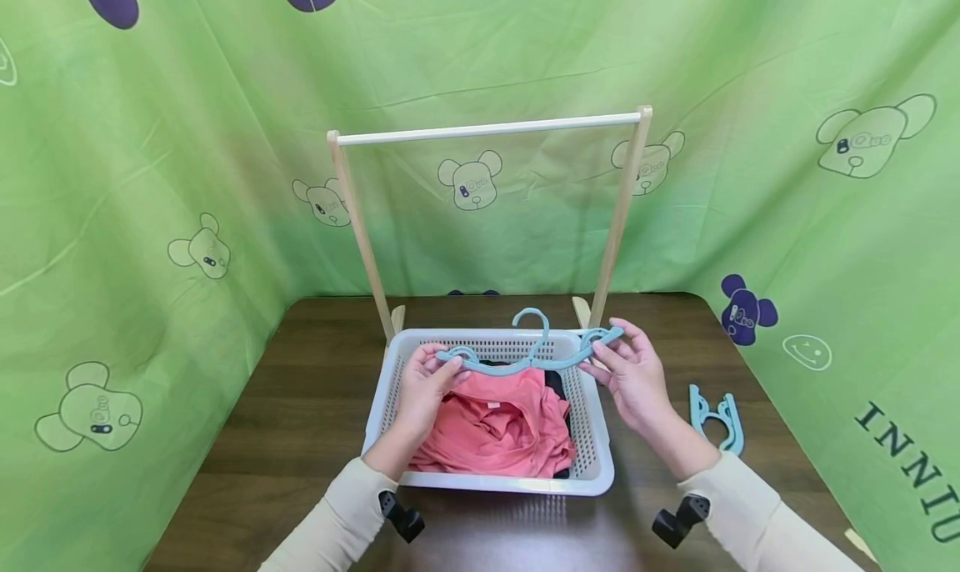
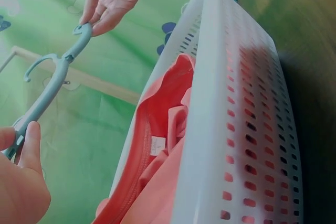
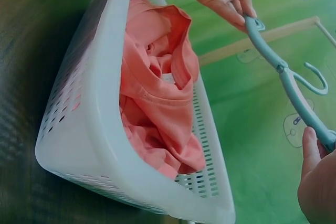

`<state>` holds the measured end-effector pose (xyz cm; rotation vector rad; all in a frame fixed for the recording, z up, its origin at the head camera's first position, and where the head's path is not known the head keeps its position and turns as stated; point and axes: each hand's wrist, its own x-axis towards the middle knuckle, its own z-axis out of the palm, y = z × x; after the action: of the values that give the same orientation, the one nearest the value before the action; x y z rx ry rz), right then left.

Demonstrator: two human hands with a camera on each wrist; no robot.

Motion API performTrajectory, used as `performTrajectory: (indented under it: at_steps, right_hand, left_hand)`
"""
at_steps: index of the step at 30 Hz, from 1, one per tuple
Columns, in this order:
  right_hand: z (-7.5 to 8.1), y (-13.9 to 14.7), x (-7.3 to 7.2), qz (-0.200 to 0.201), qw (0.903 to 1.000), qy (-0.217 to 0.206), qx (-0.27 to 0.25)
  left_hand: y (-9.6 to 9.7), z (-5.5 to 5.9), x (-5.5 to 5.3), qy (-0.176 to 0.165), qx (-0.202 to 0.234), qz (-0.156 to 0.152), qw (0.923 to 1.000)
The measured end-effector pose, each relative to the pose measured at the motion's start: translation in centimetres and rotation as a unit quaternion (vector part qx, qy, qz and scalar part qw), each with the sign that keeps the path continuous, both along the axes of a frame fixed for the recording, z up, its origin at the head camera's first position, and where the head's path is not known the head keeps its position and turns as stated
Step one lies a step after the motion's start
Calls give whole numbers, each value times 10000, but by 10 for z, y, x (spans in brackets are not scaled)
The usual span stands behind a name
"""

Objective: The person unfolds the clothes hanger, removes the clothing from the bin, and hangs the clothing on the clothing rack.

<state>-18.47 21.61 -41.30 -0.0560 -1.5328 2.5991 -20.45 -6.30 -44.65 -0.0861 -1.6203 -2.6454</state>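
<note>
Both hands hold a light blue folding hanger (image 1: 501, 367), its arms spread and its hook pointing up, over the far part of a white basket (image 1: 600, 439). The left hand (image 1: 423, 386) pinches one end between thumb and fingers. At the other end, the right hand (image 1: 632, 375) pinches the tip the same way. Below the hanger, a coral-pink garment (image 1: 495, 430) with a small white neck label lies crumpled in the basket. Both wrist views show the hanger (image 2: 52, 85) raised above the basket's rim, gripped at its two ends.
A second light blue hanger (image 1: 716, 418), folded, lies on the dark wooden table (image 1: 262, 439) to the right. Behind the basket stands a wooden rack with a white crossbar (image 1: 487, 129). Dark cloth shows under the pink garment. Green printed curtains (image 1: 480, 47) surround the table.
</note>
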Motion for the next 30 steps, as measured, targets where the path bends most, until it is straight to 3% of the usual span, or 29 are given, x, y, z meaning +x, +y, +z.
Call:
performTrajectory:
  at_steps: [10,17,23,30]
  right_hand:
    - [-1,-2,1,-182,9995,-200,-165]
    - [-4,-7,1,-196,9986,-451,-211]
    - [-6,-9,2,-99,9993,-342,-109]
    - [-10,-11,2,18,9997,-218,102]
  left_hand:
    - [-5,-2,-1,31,-273,-213,9994]
    - [-7,1,-1,-79,-192,-221,9995]
    - [-7,-1,-1,-202,-332,-174,9991]
    - [-7,0,-1,-93,-486,-213,9985]
